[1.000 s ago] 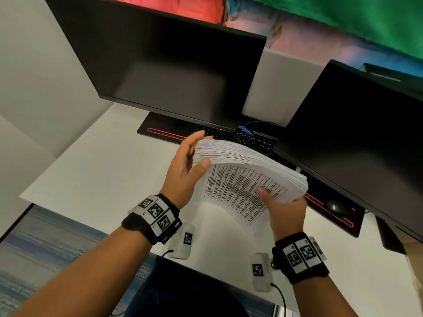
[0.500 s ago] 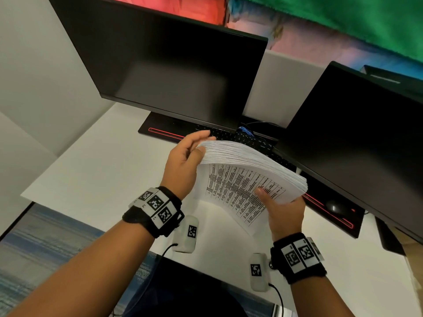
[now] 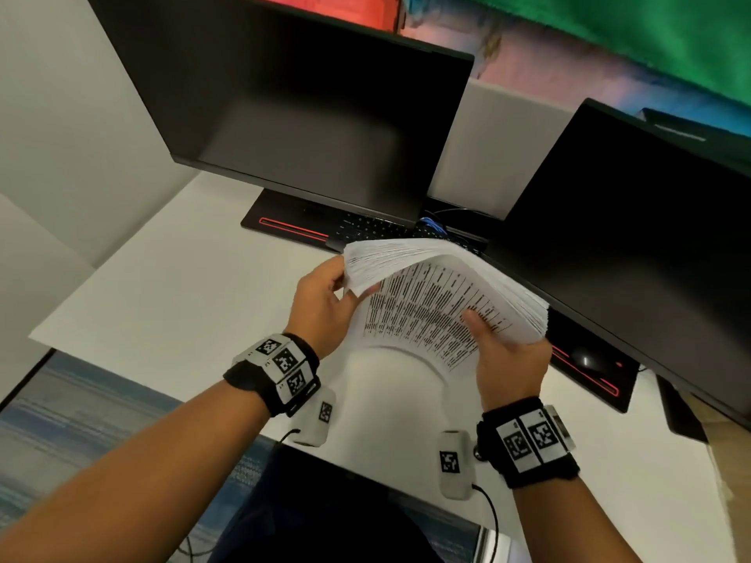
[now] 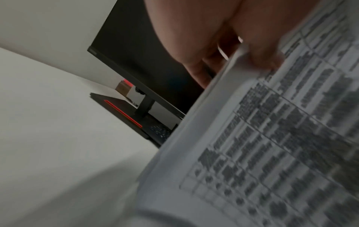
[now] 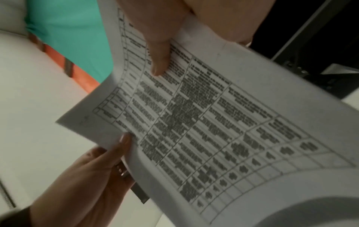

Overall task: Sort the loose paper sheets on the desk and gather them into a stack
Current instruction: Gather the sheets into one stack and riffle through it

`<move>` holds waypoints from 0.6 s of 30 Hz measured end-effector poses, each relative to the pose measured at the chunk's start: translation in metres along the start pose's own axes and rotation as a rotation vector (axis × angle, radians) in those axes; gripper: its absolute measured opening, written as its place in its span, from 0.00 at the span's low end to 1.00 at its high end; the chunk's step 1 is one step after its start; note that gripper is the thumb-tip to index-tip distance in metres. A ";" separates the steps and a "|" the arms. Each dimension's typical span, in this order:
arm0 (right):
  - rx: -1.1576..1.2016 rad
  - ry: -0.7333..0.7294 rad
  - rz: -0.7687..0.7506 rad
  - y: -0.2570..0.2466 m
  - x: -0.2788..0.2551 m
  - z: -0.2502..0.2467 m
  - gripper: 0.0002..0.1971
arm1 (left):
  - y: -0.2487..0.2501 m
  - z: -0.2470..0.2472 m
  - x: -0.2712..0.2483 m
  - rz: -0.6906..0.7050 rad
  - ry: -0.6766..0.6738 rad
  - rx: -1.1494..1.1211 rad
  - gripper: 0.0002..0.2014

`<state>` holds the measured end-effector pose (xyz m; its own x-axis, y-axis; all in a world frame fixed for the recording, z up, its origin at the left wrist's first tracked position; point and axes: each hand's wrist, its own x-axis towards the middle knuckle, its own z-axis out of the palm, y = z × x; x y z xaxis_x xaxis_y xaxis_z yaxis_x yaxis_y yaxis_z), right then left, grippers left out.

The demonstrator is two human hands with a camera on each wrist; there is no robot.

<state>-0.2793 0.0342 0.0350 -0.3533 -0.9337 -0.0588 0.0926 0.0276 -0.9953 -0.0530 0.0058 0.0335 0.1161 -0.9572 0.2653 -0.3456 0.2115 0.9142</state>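
Observation:
A thick stack of printed paper sheets [image 3: 426,302] is held in the air over the white desk [image 3: 162,302], bowed, with a table of text facing me. My left hand [image 3: 333,294] grips its left end, thumb on the printed face and fingers behind. My right hand [image 3: 500,347] grips the right end with its thumb on top. The left wrist view shows the left hand [image 4: 223,50] pinching the stack [image 4: 272,145]. From the right wrist, the right hand [image 5: 159,53] lies on the sheets [image 5: 223,122] and the left hand [image 5: 93,176] holds the far corner.
Two dark monitors [image 3: 309,115] [image 3: 634,237] stand at the back of the desk. A keyboard [image 3: 374,229] on a black mat with red stripes [image 3: 292,227] lies beneath them, and a mouse [image 3: 585,359] sits at the right. White partition panels close off the left.
My left hand has shifted its grip on the left end, and the stack bows more, its front sheet curling down. The right hand has stayed in place.

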 end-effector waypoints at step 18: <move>-0.075 -0.056 0.098 0.022 -0.002 -0.010 0.35 | -0.013 0.007 -0.029 -0.195 -0.127 -0.287 0.40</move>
<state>-0.2863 0.0400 0.0119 -0.2933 -0.9436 -0.1537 0.0535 0.1443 -0.9881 -0.0583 0.0292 0.0117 0.0316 -0.9981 0.0536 -0.0506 0.0520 0.9974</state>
